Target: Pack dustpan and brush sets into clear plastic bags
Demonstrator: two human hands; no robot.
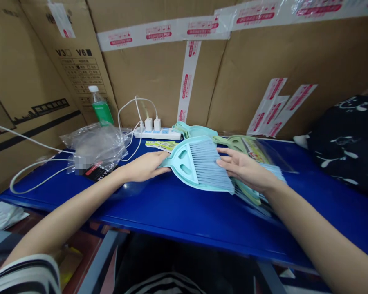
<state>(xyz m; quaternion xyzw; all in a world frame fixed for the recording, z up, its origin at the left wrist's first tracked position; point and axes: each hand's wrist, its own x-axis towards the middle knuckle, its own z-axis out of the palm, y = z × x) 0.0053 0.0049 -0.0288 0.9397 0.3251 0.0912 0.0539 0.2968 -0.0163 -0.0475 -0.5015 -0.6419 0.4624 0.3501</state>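
A light-blue hand brush [207, 161] lies nested in a turquoise dustpan [174, 169], held just above the blue table. My left hand [149, 166] is closed around their handles at the left end. At the bristles' right edge is my right hand [243, 168], its fingers stretched out and a little apart, with the fingertips touching the bristles. Behind and beneath my right hand lie more dustpan and brush sets, among them a green dustpan [233, 142] and a turquoise one [199, 130], partly hidden.
A white power strip [159, 133] with plugs and cables stands along the cardboard wall [159, 69]. To the left are a crumpled clear plastic bag [95, 141], a green-labelled bottle [100, 107] and a black clock display [99, 171]. Dark patterned fabric [346, 143] sits at the right.
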